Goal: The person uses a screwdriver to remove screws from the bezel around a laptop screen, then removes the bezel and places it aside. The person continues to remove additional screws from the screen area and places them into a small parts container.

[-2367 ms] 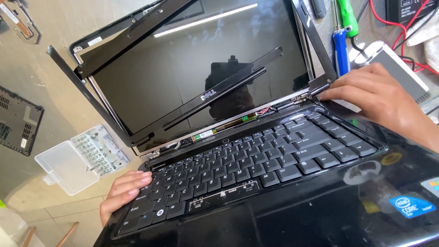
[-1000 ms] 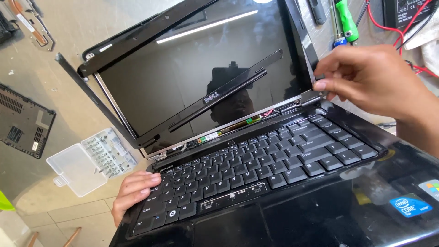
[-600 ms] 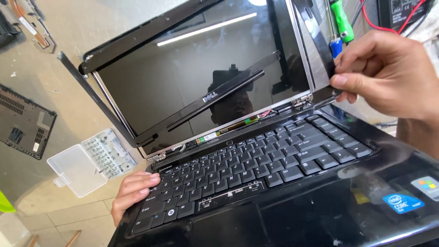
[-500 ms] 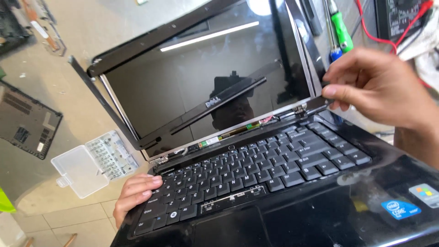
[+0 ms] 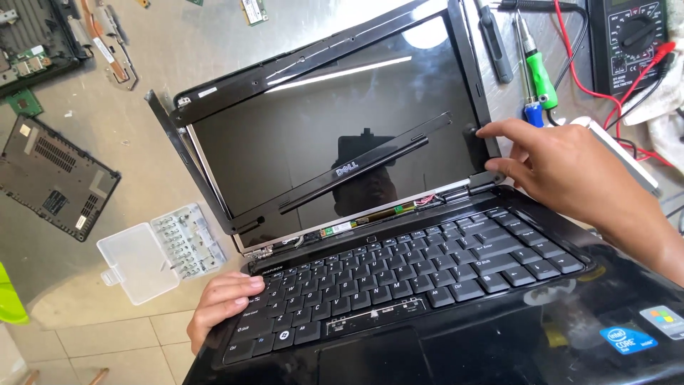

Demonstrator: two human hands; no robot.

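A black laptop (image 5: 442,314) stands open on the counter, its dark screen (image 5: 335,135) tilted back. The screen's black plastic bezel (image 5: 474,78) has come loose: its left side juts out and its bottom strip lies slanted across the glass. My right hand (image 5: 563,175) pinches the lower right corner of the bezel near the hinge, forefinger and thumb on it. My left hand (image 5: 221,306) rests flat on the left edge of the keyboard, steadying the base.
A clear plastic bit case (image 5: 153,253) lies open left of the laptop. A black bottom cover (image 5: 53,178) and circuit parts (image 5: 43,43) lie at far left. Screwdrivers (image 5: 534,71) and a multimeter (image 5: 630,43) with red leads sit at upper right.
My right hand rose from the keyboard's right corner to the bezel's lower right corner and gripped it. The view shifted, showing more of the bench behind. My left hand stayed put.
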